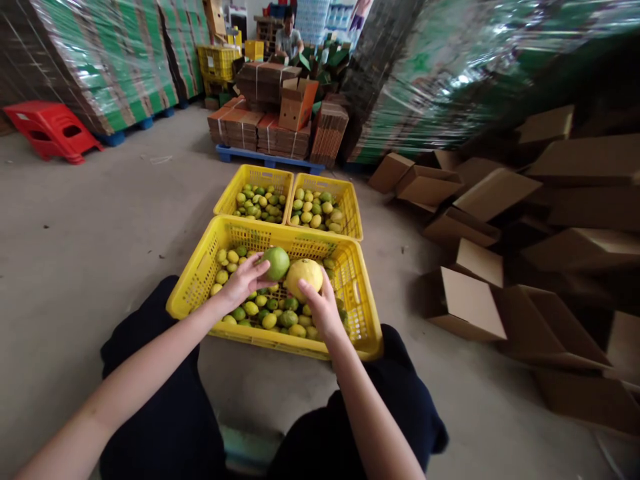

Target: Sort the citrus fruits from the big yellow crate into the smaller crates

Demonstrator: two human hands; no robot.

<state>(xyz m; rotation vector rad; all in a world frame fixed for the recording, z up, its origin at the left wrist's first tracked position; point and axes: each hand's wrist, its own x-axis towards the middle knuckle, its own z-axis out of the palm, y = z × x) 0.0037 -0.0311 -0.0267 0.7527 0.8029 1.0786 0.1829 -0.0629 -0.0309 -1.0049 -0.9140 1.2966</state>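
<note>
My left hand [245,281] is closed round a green lemon [277,263], fingers beneath it and thumb on its side. In my right hand [326,308] is a larger yellow lemon [304,277], with the thumb across its front. Both fruits are held side by side, almost touching, above a large yellow plastic crate [367,310] between my knees. Loose green and yellow lemons [270,321] lie in that crate, partly hidden by my hands and wrists.
Beyond it stand two smaller yellow crates [226,200] [354,207] of lemons. Flattened cartons [240,127] are stacked on a blue pallet [265,160], with a person [289,39] behind. Open cardboard boxes [470,303] crowd the right. A red stool [50,130] and wrapped stacks [115,60] are left.
</note>
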